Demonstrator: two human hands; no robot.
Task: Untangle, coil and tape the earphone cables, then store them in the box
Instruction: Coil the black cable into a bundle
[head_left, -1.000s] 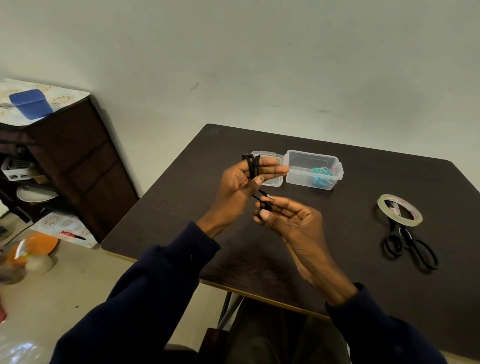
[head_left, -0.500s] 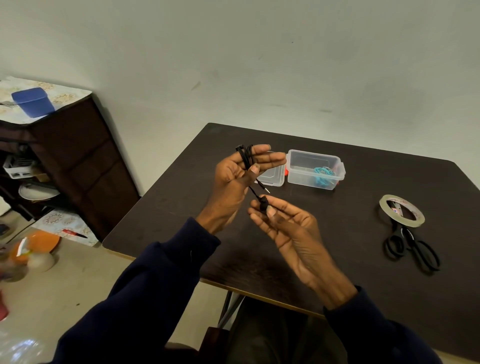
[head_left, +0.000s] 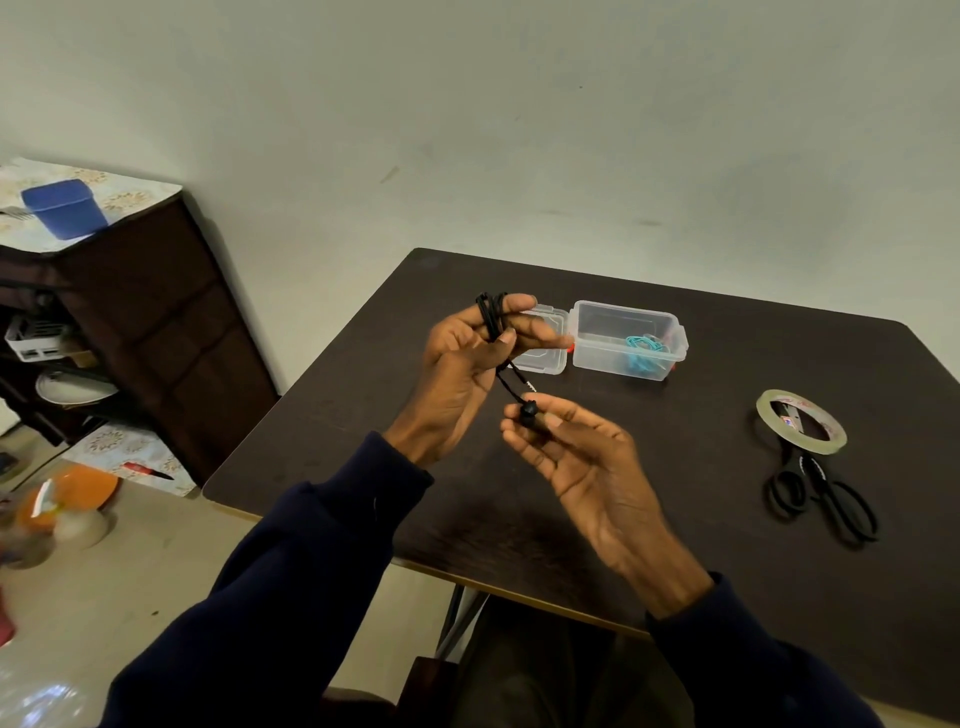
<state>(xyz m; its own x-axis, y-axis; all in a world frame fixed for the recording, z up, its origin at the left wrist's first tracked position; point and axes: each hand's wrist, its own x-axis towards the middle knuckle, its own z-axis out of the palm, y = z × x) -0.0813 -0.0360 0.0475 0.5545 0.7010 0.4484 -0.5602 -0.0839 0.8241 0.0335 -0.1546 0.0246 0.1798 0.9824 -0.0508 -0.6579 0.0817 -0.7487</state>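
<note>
The thin, matte black earphone cable (head_left: 491, 318) is looped round the left hand's (head_left: 460, 376) fingers above the dark table (head_left: 701, 545), the thumb pinning the coil. A short strand runs to its round earbud (head_left: 528, 410), which the right hand (head_left: 589, 465) seems to pinch at its fingertips. Just beyond, a clear plastic box (head_left: 605, 332) stands open with a teal cable (head_left: 644, 348) inside and its lid (head_left: 548, 358) beside it. At the right, a tape roll (head_left: 769, 402) overlaps black scissors (head_left: 831, 499), well apart from the hands.

Coils of black cable (head_left: 491, 317) partly hidden behind fingers of my left grip (head_left: 457, 374), tips of scissors (head_left: 810, 465) covered by the tape roll (head_left: 815, 449), its label too small for reading, desk (head_left: 727, 364) cut at right edge, orange thing (head_left: 78, 488) on floor blurred.
</note>
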